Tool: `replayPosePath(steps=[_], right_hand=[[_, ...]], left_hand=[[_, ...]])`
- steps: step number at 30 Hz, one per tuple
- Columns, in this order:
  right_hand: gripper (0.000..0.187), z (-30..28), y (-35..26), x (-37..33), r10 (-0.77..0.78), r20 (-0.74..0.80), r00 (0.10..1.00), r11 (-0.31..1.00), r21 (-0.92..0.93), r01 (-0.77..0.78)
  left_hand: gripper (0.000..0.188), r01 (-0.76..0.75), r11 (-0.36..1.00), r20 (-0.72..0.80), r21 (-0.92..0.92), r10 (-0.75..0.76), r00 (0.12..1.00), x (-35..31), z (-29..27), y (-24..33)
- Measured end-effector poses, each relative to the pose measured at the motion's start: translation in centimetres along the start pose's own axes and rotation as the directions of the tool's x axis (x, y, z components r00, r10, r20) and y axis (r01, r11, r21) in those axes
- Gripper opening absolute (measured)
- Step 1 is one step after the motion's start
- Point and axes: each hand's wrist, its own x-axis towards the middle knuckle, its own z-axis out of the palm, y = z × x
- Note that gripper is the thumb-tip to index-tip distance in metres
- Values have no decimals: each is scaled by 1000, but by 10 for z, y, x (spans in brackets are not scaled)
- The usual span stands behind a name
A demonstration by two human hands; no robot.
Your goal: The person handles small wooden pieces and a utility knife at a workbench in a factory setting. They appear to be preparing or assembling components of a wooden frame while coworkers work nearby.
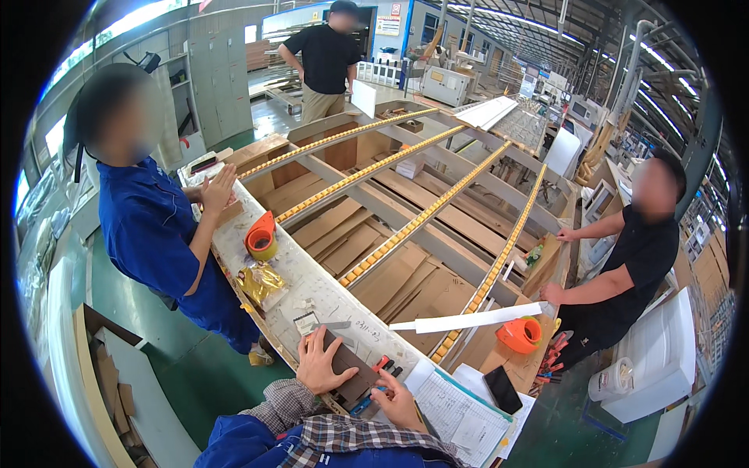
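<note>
My left hand (318, 363) lies with fingers spread on the left side of a flat brown rectangular piece (353, 376) at the near edge of the bench. At that piece's right side is my right hand (398, 403), its fingers apart and slightly bent. Part of a blue-handled tool (362, 405) shows between the hands. Red-and-black handled tools (381, 363) lie just beyond my right hand. A grey metal blade-like piece (337, 325) and a small pad with a dark edge (306, 322) sit beyond my left fingers.
Yellow roller strips (425, 215) cross the frame bench. Handwritten sheets (460, 413) and a phone (503, 390) lie right. Orange tape dispensers (261, 239) (521, 335), gold wrapping (262, 284) and a long white strip (476, 317) rest nearby. People stand left, right and far.
</note>
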Motion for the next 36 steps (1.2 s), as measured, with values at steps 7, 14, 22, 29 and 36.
replayPosePath(steps=[7, 14, 22, 29, 36], right_hand=[[43, -3, -16, -5, -27, 20, 999, 987, -159, 30], [31, 0, -16, -4, -219, -25, 975, 936, -289, 203], [24, -1, -18, -7, -245, -17, 969, 893, -392, 219], [22, -2, -19, -5, -339, -5, 941, 839, -454, 300], [19, 1, -18, -5, -325, 73, 943, 860, -392, 327]], left_hand=[[70, 43, 999, -7, -2, -43, 999, 1, 2, 1], [62, 102, 995, -40, 14, -102, 994, 1, 0, 0], [59, 160, 979, -152, -125, -178, 972, -3, 4, -3], [43, 160, 970, -223, -184, -200, 954, -1, 5, -3], [33, 209, 943, -199, -257, -264, 944, 0, 2, -1]])
